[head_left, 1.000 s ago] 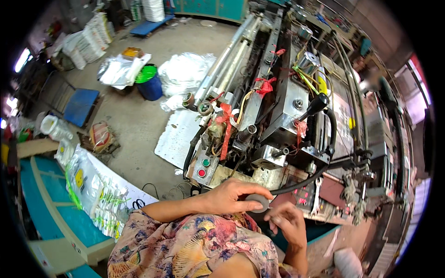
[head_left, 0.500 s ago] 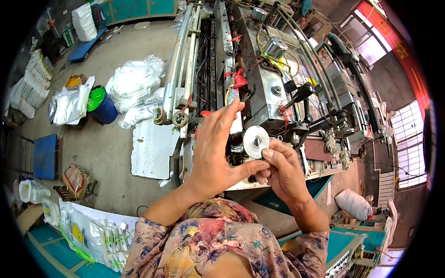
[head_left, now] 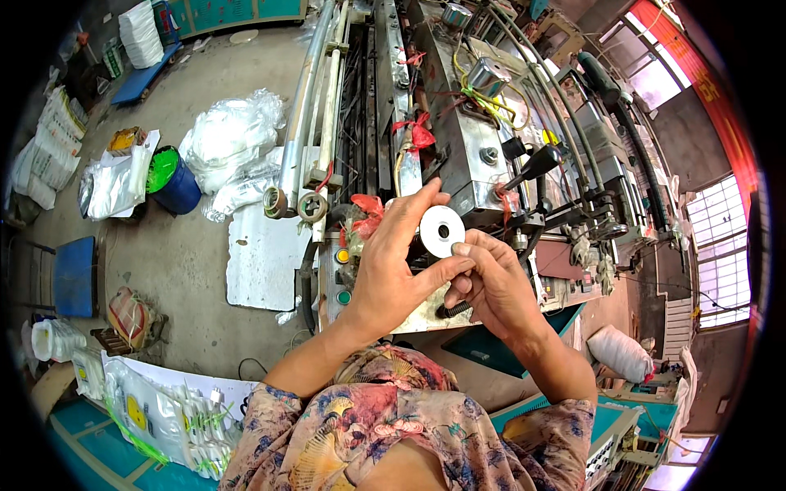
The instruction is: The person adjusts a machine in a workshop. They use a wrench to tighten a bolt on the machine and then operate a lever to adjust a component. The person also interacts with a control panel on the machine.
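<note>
A white round disc with a dark centre hole faces me in front of the machine. My right hand pinches its lower right edge between thumb and curled fingers. My left hand is open in a wide curve at the disc's left, fingers stretched up and thumb crossing below it near my right fingertips; whether it touches the disc is unclear. Just behind are red plastic scraps, a metal block with a black knob, long rails and push buttons on a panel.
At left lie white plastic film, a blue bucket with green inside, a worn white board, a blue platform and bagged items on a bench. A white cone-shaped bundle lies at lower right.
My hands have risen from low near my body to before the machine, and the disc now shows its white face. My left fingers have shifted right, closer around it. The view has turned.
</note>
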The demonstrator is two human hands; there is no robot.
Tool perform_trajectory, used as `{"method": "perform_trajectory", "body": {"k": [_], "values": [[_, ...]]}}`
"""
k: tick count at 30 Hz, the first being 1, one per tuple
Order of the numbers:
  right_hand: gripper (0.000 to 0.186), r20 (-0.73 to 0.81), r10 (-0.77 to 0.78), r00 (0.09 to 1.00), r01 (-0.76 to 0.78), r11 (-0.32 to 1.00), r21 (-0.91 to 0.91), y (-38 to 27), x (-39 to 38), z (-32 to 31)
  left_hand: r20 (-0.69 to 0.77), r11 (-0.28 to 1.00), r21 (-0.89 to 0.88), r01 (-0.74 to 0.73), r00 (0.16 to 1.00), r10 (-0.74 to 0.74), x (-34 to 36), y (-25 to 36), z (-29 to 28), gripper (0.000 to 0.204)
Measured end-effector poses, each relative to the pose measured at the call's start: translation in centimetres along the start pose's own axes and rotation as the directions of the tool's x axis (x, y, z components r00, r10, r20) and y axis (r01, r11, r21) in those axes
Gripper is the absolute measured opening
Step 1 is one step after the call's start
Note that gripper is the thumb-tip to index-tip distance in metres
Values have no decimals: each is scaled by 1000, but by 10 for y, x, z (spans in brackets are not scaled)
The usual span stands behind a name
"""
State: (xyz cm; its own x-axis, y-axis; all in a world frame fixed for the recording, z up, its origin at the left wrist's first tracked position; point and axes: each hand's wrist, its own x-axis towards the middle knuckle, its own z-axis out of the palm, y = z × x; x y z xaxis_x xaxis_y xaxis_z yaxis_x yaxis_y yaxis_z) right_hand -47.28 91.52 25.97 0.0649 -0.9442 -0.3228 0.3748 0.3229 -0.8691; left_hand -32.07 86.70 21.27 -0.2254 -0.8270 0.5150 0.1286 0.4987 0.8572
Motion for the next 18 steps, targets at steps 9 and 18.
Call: {"method": "perform_trajectory", "body": {"k": [9,18], "values": [[14,-95,-62,994,26,941,-337,-22,-27,-3,13,996,76,55,998,-56,2,3,1,58],[23,624,-352,698,668,5,-744,-65,8,5,-203,822,545,-167,925,322,-5,-9,18,49]]}}
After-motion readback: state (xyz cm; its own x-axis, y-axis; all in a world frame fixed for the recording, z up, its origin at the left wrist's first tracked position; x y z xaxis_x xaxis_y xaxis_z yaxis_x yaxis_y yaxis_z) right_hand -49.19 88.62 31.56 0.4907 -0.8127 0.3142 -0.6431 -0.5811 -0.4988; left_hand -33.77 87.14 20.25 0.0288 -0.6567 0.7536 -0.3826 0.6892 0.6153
